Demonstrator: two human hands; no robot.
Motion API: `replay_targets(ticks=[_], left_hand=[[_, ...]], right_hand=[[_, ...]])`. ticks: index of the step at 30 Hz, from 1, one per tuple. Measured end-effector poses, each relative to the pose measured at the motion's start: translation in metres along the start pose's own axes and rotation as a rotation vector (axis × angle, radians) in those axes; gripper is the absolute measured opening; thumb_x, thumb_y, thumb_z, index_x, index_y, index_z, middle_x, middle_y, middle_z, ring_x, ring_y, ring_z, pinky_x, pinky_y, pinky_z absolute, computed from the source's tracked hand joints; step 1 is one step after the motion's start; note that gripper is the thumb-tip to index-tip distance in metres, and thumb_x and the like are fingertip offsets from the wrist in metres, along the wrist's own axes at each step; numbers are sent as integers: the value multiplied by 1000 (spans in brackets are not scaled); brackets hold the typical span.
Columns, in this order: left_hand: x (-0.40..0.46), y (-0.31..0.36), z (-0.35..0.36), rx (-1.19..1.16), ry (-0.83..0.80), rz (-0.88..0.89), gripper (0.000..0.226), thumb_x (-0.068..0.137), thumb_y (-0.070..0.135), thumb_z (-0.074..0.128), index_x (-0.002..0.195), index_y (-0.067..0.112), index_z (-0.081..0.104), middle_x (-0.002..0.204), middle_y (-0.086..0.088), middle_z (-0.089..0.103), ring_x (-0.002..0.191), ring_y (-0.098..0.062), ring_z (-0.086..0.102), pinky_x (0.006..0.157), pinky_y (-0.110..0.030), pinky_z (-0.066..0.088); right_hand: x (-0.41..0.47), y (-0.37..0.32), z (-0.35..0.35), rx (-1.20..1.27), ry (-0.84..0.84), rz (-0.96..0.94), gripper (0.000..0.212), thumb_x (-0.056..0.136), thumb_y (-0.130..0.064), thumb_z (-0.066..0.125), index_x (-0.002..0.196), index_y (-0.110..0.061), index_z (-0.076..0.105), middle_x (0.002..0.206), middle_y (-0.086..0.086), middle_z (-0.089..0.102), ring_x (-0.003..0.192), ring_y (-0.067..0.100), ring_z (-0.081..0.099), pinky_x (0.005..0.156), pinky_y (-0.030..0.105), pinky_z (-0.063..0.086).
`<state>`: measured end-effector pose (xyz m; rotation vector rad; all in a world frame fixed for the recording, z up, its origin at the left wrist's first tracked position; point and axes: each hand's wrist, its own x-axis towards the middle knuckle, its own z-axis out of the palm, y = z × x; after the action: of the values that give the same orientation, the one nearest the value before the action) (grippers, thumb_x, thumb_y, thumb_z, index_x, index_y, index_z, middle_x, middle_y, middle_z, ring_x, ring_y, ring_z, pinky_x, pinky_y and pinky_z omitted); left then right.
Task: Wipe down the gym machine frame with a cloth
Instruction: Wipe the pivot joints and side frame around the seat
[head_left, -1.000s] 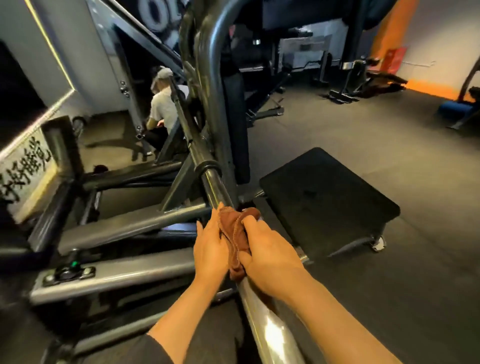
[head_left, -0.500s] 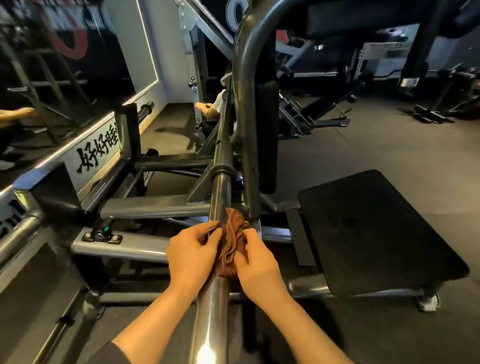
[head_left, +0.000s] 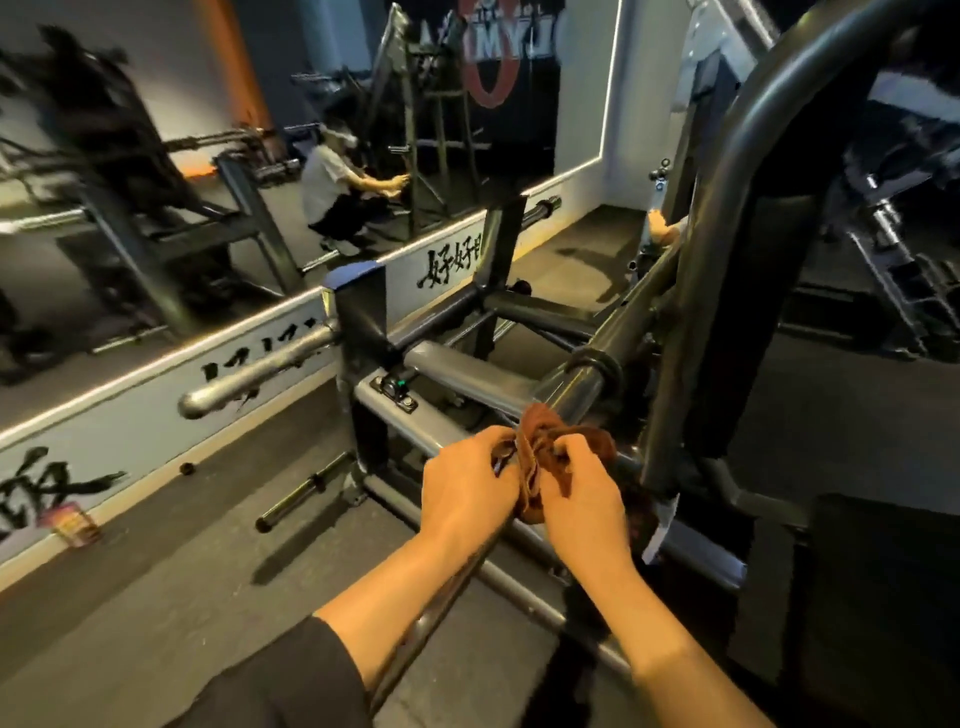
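Note:
A brown cloth (head_left: 540, 447) is bunched around a shiny metal bar (head_left: 582, 387) of the grey gym machine frame (head_left: 457, 369). My left hand (head_left: 465, 488) grips the cloth from the left side of the bar, fingers curled into the fabric. On the right side, my right hand (head_left: 584, 493) pinches the cloth with curled fingers. The bar runs from below my hands up to a black collar (head_left: 597, 364). Part of the cloth is hidden between my hands.
A curved dark upright tube (head_left: 727, 208) rises just right of my hands. A chrome peg (head_left: 260, 371) sticks out at the left, by a wall mirror (head_left: 260, 156) showing a crouching person. A black pad (head_left: 883, 597) lies at the right. A short bar (head_left: 306, 491) lies on the floor.
The view has swung left toward the mirror. Both hands stay on the cloth on the bar, and the cloth now sits closer to the black collar.

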<state>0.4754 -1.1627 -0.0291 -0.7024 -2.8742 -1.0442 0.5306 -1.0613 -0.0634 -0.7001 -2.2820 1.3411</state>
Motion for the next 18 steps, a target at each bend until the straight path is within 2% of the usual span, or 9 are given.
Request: replay_targets(ticks=[3,6,8,10,12,15,18], left_hand=[[-11,16,15,33,81,-125,30,92,42,55,121,36,63,110,10,70,105,-13,64,89,-30,49],[-32,41,41,-136,137,-59,36,91,27,60,126,36,60,118,13,66,111,-10,59,94,-27,46],[-43,69,62,-437,101,-21,38,95,12,56,122,37,60,109,15,69,104,-5,63,90,-21,49],[-42,91,75,-652,62,-20,42,98,5,49,115,42,58,98,21,69,97,6,63,83,-10,47],[-26,107,84,-755,67,-12,41,99,5,47,118,41,55,110,23,65,105,14,57,90,-6,41],[15,133,89,-877,26,52,38,99,3,45,128,25,57,125,5,63,109,9,58,91,-10,44],[57,161,94,-1002,-25,122,37,99,3,47,132,14,57,125,-1,65,116,-5,60,103,-27,46]], right_hand=[[-2,15,-28,110,-171,-8,17,93,-8,56,97,-25,59,95,2,68,87,16,65,82,36,54],[2,30,-58,178,-146,-68,28,91,-1,56,88,-28,61,87,-1,68,79,9,63,74,28,50],[7,40,-76,194,-99,-108,30,89,0,54,87,-29,61,86,0,65,80,12,62,76,35,50],[13,44,-88,211,-69,-127,27,89,-1,53,96,-25,62,93,0,65,90,17,62,85,44,51],[25,43,-99,257,-47,-130,28,91,-5,52,109,-23,62,105,-2,66,102,15,62,94,46,49],[52,36,-120,385,3,-110,37,98,-10,47,128,-30,56,126,-6,62,119,10,57,106,43,43],[85,27,-147,384,44,-172,43,99,-8,47,129,-37,54,130,-11,60,123,3,53,110,36,41]])
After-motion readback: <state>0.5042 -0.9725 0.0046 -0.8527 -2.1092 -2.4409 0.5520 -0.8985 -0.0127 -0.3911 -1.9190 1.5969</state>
